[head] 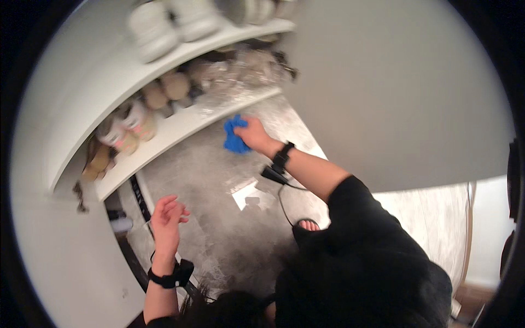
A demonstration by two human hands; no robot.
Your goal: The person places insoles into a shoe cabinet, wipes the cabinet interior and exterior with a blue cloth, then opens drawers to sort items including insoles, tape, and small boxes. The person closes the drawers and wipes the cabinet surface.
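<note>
A crumpled blue cloth [235, 137] is held in my right hand [254, 134], just in front of the lower white shelf [172, 141] and above the glossy grey floor. My left hand [167, 213] hangs over the floor at the left, fingers loosely bent and apart, holding nothing. On the lower shelf stand sneakers [137, 121], a pair of beige heeled shoes [176, 86] and items in crinkled clear plastic [240, 71]. Black straps with small devices circle both wrists.
White shoes [154, 30] stand on the upper shelf. A large pale door or panel [393, 98] fills the upper right. At the left is a white panel [69, 246]. A black cable [283, 207] hangs from my right wrist device near my sandalled foot [308, 225].
</note>
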